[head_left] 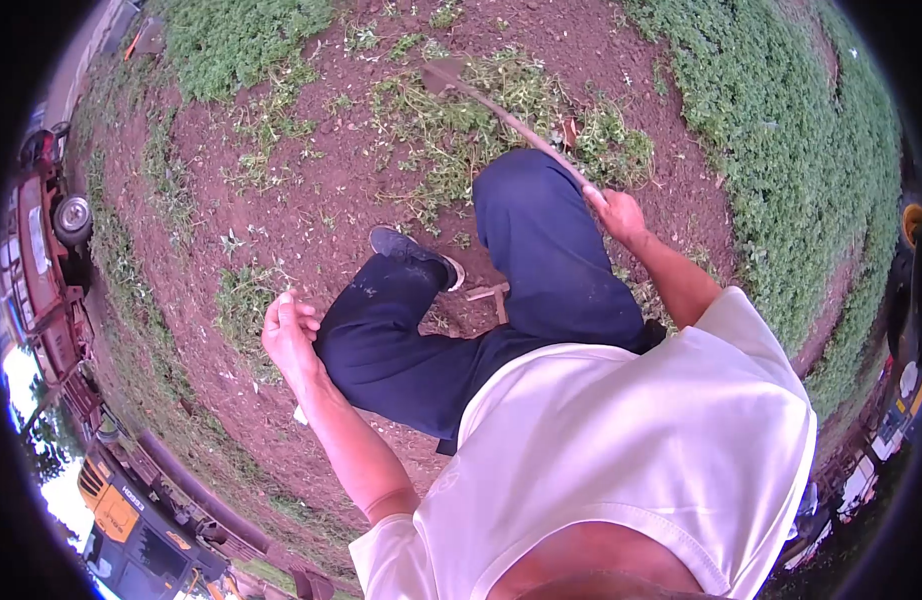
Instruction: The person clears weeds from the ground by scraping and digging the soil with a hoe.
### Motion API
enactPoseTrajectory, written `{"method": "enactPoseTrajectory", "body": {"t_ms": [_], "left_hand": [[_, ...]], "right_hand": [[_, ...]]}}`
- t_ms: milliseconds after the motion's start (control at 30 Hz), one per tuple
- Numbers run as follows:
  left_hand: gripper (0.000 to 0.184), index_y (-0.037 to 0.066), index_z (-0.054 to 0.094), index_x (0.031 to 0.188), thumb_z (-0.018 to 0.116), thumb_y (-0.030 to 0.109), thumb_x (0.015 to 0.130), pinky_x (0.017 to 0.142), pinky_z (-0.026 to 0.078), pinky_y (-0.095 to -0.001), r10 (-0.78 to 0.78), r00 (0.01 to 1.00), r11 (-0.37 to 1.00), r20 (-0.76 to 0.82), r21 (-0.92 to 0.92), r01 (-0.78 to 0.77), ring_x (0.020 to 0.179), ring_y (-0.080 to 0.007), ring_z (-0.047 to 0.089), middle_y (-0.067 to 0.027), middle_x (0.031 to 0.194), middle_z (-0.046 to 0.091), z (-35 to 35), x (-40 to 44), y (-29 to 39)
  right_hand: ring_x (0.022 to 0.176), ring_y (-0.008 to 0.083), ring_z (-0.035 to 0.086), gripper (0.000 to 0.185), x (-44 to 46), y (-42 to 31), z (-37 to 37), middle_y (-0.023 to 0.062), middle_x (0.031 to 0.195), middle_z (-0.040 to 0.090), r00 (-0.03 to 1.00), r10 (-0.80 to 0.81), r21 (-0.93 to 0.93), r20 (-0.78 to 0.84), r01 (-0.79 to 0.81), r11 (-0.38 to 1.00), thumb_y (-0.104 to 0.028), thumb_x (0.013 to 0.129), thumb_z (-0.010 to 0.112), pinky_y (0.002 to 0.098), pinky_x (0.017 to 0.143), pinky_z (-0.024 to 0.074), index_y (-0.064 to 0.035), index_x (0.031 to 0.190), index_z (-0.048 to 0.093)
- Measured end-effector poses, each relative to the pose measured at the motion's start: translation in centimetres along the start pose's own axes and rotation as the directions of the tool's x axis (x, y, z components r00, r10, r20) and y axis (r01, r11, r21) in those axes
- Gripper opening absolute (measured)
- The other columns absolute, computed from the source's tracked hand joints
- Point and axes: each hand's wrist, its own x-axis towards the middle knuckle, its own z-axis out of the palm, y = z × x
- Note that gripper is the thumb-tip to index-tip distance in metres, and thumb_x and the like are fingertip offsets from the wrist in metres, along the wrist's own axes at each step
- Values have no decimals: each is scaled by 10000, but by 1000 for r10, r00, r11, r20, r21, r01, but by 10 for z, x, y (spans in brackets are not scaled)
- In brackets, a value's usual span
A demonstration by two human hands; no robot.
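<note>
My right hand (618, 214) is wrapped round the wooden handle of a hoe (526, 130), beside my right knee. The hoe's dark blade rests on a heap of pulled weeds (501, 95) on the brown soil. My left hand (292, 325) is raised beside my left knee, its fingers bent together near the thumb. Whatever those fingers may hold is too small to make out. Below the hand and to its left lies a patch of green weeds (243, 308).
Dense low green plants (801, 170) cover the ground at the right, more (241, 40) at the upper left. A small wooden piece (489, 293) is between my legs. Red machinery (46, 250) stands at the left edge, a yellow vehicle (116, 510) at the lower left.
</note>
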Motion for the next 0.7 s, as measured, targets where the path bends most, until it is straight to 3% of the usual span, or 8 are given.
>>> {"method": "enactPoseTrajectory", "body": {"t_ms": [100,200,400,467,700], "left_hand": [[253,25,688,1075,608,257,1015,496,353,-202,18,1000,1000,9,18,-18,540,-58,521,-13,727,652,1,0,-2],[287,16,677,1085,617,286,1008,487,345,-200,31,999,998,24,48,-32,537,-58,521,-19,726,650,-3,1,-5],[308,24,681,1069,628,320,997,485,351,-200,29,1000,996,9,82,-30,547,-59,525,-19,733,650,-12,3,-18],[310,28,682,1064,633,326,995,486,352,-201,32,999,995,34,93,-35,550,-60,526,-14,734,646,-12,3,-18],[321,37,675,1068,601,344,1011,513,354,-210,106,991,975,85,188,-120,592,-56,527,-2,747,640,1,-5,-8]], "right_hand": [[946,409,670,789,40,-50,7,224,943,708,992,-115,-60,52,118,991,-744,936,394,498,863,499,-23,951,715],[1010,402,665,808,43,-50,4,220,994,709,995,-84,-184,52,93,979,-765,934,378,496,886,502,-30,935,713],[1027,405,660,855,-28,109,-15,215,983,708,997,70,-221,-27,-74,972,-807,920,336,504,894,495,-41,942,714],[976,427,664,805,-59,153,-9,243,970,703,976,215,-83,-39,-218,972,-772,933,371,512,873,494,-46,975,716],[935,436,671,834,-206,252,20,246,887,694,879,445,31,-170,-447,894,-787,923,366,523,842,491,-31,934,719]]}}
